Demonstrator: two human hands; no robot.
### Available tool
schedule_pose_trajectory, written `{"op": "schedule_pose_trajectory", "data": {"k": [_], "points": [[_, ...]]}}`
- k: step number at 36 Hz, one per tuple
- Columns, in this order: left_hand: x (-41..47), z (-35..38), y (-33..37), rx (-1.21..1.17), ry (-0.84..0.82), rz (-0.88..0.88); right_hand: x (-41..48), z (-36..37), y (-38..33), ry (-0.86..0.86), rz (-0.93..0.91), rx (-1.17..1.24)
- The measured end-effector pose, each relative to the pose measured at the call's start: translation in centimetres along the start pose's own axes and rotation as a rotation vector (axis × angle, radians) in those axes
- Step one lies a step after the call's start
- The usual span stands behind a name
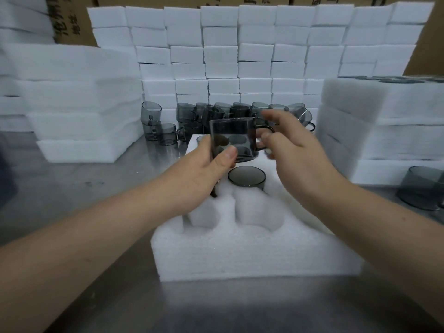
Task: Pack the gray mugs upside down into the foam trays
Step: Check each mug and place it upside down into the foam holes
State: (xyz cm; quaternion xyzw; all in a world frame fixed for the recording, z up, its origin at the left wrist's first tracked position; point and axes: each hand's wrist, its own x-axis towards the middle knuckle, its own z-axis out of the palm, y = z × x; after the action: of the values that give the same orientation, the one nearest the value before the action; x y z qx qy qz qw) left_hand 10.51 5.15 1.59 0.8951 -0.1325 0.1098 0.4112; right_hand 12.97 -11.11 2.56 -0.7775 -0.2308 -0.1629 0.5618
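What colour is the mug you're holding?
Translucent smoky gray mug, gripped by the left hand; head view.

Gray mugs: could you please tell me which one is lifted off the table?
The mug gripped by the left hand above the foam tray; the others sit in the tray or on the table.

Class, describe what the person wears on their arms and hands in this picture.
Nothing worn shows: the left hand and right hand are bare, with no gloves, rings or watch, and both forearms show no sleeves. The left thumbnail is short and unpainted.
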Motion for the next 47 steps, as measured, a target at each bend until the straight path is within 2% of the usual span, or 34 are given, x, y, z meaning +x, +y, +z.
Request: {"op": "schedule_pose_trajectory", "data": {"k": [3,20,31,47], "points": [[-0.2,0.0,0.1,0.02,0.004,0.006,-0.2,0.1,-0.1,-0.072,-0.008,0.042],[-0.2,0.0,-0.5,-0.055,-0.022,0.035,-0.2,0.0,-0.4,-0.108,-0.052,0.056],[-0.3,-0.3,-0.3,-0.028,-0.03,0.035,-0.3,-0.2,-0.3,-0.258,-0.088,0.141],[-0.2,-0.1,-0.8,-0.013,-0.032,0.042,-0.4,0.0,-0.3,-0.185,-0.024,0.104]]}}
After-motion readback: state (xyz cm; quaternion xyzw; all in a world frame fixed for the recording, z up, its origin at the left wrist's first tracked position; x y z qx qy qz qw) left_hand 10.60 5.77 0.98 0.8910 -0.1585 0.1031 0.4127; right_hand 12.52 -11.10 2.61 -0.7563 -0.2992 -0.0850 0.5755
